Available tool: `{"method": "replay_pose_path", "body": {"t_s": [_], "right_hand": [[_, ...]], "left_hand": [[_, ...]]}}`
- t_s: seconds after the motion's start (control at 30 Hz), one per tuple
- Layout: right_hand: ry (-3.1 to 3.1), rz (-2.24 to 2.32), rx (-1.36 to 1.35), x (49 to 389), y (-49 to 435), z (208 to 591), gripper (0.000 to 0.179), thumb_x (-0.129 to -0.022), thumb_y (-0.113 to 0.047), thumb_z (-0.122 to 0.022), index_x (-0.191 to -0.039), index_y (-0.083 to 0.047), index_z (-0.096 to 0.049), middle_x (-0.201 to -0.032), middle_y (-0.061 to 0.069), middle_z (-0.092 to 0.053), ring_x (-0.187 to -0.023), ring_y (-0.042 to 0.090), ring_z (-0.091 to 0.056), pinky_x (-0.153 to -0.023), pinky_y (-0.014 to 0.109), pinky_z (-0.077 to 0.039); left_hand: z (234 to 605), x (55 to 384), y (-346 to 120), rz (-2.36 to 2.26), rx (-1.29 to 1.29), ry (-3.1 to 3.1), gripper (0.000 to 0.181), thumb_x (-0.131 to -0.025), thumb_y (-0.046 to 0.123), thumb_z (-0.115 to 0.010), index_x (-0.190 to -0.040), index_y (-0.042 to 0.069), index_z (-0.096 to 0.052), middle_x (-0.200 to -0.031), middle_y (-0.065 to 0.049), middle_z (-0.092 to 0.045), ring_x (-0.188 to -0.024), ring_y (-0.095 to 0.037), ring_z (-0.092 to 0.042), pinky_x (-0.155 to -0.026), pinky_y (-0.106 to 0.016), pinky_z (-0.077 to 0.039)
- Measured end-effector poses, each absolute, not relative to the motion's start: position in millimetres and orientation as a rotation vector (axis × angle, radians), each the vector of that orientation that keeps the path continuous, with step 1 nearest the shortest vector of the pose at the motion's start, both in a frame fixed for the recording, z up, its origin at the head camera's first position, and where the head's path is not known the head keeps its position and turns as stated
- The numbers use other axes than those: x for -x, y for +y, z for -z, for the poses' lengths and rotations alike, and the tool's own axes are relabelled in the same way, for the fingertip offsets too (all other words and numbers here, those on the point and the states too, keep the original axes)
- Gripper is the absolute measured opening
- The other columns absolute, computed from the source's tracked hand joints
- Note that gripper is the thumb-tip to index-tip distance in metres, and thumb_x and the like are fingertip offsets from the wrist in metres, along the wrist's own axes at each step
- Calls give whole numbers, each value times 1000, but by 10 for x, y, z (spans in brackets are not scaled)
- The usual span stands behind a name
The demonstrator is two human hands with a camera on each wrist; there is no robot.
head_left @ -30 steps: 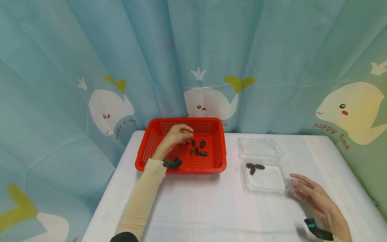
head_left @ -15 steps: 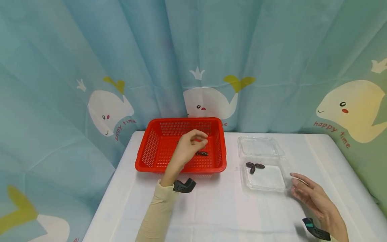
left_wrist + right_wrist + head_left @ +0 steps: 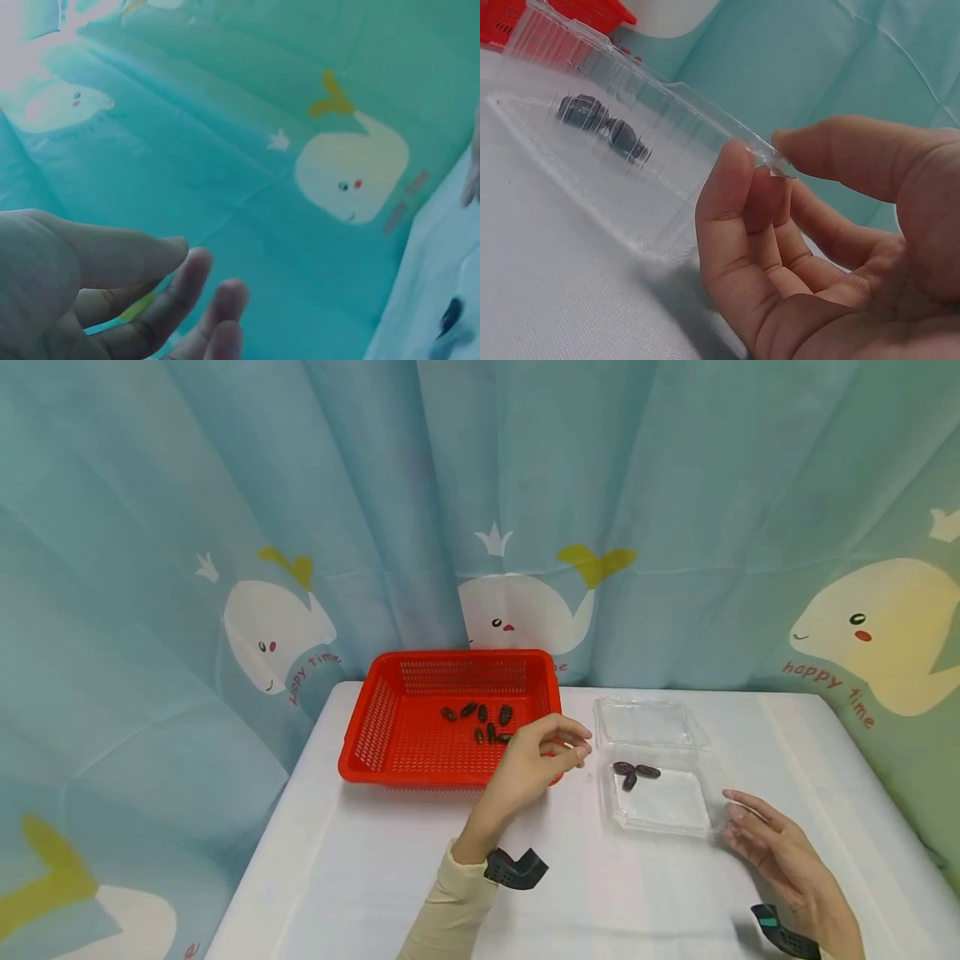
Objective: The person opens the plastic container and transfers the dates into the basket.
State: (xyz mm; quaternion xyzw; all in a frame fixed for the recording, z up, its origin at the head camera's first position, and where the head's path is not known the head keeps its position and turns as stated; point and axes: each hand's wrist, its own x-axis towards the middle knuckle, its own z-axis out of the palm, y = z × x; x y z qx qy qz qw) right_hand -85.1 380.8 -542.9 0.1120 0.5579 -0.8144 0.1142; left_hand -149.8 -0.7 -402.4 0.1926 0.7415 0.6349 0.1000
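My left hand (image 3: pixel 536 756) is over the right front corner of the red plastic basket (image 3: pixel 356 752), thumb and fingertips close together. In the left wrist view the thumb (image 3: pixel 142 255) meets a fingertip; whether anything sits between them is hidden. Several dark dates (image 3: pixel 506 714) lie in the basket. To the right, a clear plastic clamshell box (image 3: pixel 660 827) stands with its lid folded back, and a cluster of dates (image 3: pixel 630 774) rests at its left back part. My right hand (image 3: pixel 787 860) pinches the box's rim; the right wrist view shows thumb and fingers on either side of it.
The white-covered table (image 3: pixel 375 868) carries the basket and the box side by side. Behind and around it hangs a blue-green curtain (image 3: pixel 390 527) printed with white whales. The opened lid (image 3: pixel 645 724) lies behind the box.
My left hand has moved from over the basket's dates rightward and toward me to its right edge, uncovering the dates below. The right hand stays at the box's rim.
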Motion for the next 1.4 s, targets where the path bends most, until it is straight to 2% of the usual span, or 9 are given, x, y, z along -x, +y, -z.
{"method": "replay_pose_path", "body": {"t_s": [0.1, 0.2, 0.3, 0.43, 0.53, 0.77, 0.93, 1.1, 1.4], "right_hand": [[1623, 2404, -310, 842, 3827, 5434, 36, -108, -4, -51, -118, -31, -74, -102, -9, -71, -84, 9, -70, -78, 23, -60], [1611, 2417, -278, 838, 3834, 5440, 37, -109, -4, -49, -120, -30, -73, -103, -8, -71, -85, 9, -70, -79, 23, -60], [1599, 2424, -251, 830, 3830, 5448, 38, -109, -3, -48, -121, -30, -73, -104, -8, -71, -86, 9, -71, -80, 23, -61], [1587, 2425, -245, 825, 3813, 5436, 38, -109, -4, -48, -122, -30, -73, -104, -10, -69, -88, 8, -71, -81, 23, -61], [1588, 2423, -255, 824, 3802, 5416, 37, -109, -5, -49, -121, -30, -73, -103, -10, -69, -88, 8, -71, -81, 22, -61], [1575, 2441, -252, 818, 3787, 5410, 36, -109, -4, -50, -120, -28, -74, -100, -9, -70, -86, 8, -71, -80, 23, -61], [1562, 2448, -237, 809, 3794, 5427, 38, -109, -2, -48, -121, -28, -74, -100, -9, -70, -86, 9, -71, -80, 23, -61], [1594, 2431, -290, 825, 3792, 5430, 36, -108, -4, -51, -119, -30, -74, -99, -9, -70, -86, 8, -70, -80, 23, -61], [1620, 2421, -299, 823, 3779, 5430, 35, -108, -5, -52, -118, -30, -74, -98, -10, -69, -85, 7, -70, -79, 23, -61]], "left_hand": [[4085, 1466, 125, -1941, -585, 2134, 21, -98, 13, -72, -118, 6, -72, -106, -15, -73, -75, -4, -67, -74, -19, -52], [4151, 1426, 253, -1977, -565, 2123, 19, -97, 11, -72, -116, 9, -73, -106, -12, -74, -81, -12, -73, -79, -20, -55], [4228, 1389, 374, -1968, -547, 2178, 17, -97, 12, -72, -114, 11, -74, -105, -8, -75, -85, -12, -74, -81, -20, -55], [4336, 1367, 533, -1906, -567, 2329, 14, -98, 11, -72, -111, 12, -74, -104, -7, -76, -85, 0, -68, -80, -16, -55], [4407, 1376, 642, -1800, -588, 2481, 13, -98, 10, -71, -110, 14, -74, -102, -4, -77, -87, 2, -66, -80, -13, -54], [4590, 1478, 817, -1465, -639, 2773, 15, -98, 10, -70, -112, 16, -73, -101, 2, -74, -87, 0, -63, -78, -10, -49], [4724, 1570, 890, -1166, -785, 2929, 16, -98, 13, -71, -113, 19, -73, -100, 8, -72, -86, -2, -62, -76, -8, -45], [4844, 1648, 951, -748, -936, 3104, 14, -97, 20, -72, -111, 23, -74, -100, 12, -71, -86, -6, -61, -70, -14, -45], [4979, 1717, 1053, -229, -1119, 3220, 11, -99, 26, -69, -109, 24, -73, -101, 8, -71, -93, -13, -60, -66, -22, -45]]}}
